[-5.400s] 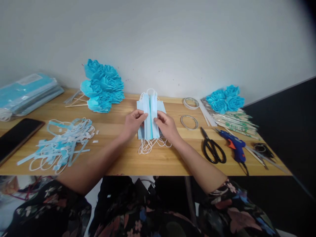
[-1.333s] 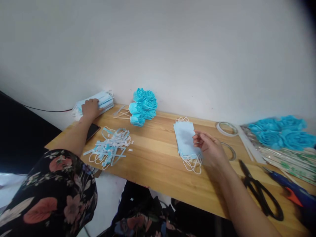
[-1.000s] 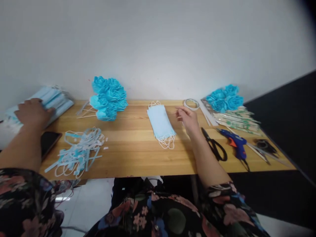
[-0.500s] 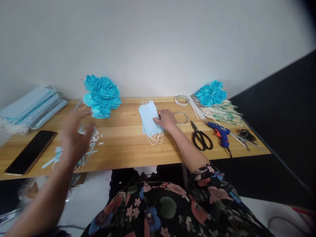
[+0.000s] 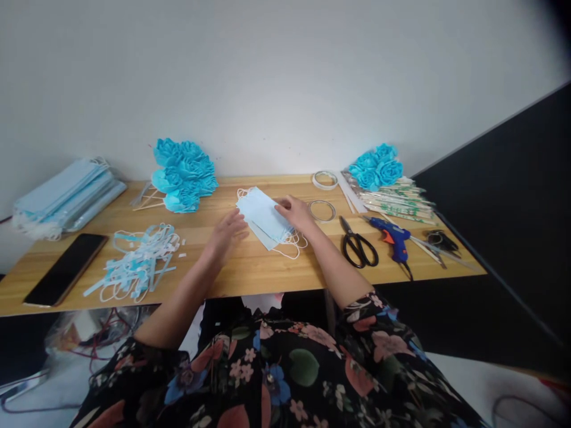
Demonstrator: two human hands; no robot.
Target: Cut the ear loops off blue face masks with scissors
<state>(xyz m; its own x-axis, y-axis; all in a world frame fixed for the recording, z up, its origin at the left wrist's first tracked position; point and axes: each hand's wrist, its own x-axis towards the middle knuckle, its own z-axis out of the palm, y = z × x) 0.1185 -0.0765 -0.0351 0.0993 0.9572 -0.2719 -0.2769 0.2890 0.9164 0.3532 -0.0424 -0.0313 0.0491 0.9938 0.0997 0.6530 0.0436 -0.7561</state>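
Note:
A few light blue face masks (image 5: 263,213) with white ear loops lie loosely stacked and turned at a slant on the wooden table. My right hand (image 5: 292,213) rests at their right side, thumb and fingers gripping the edge of the stack. Beside their left corner is my left hand (image 5: 227,233), slightly blurred, its fingers apart and holding nothing. Whether its fingertips touch the masks I cannot make out. A heap of cut blue and white strips (image 5: 141,258) with ear loops lies left of my left hand.
Blue paper-like flowers (image 5: 185,172) and a mask pile (image 5: 66,196) occupy the left, above a phone (image 5: 66,269). On the right are two tape rolls (image 5: 325,180), black-handled scissors (image 5: 358,245), a blue glue gun (image 5: 395,236), more flowers (image 5: 377,167) and wrapped sticks (image 5: 401,201).
My left hand has come from above the strips to beside the masks. The masks have turned anticlockwise and shifted a little left, with my right hand staying on them.

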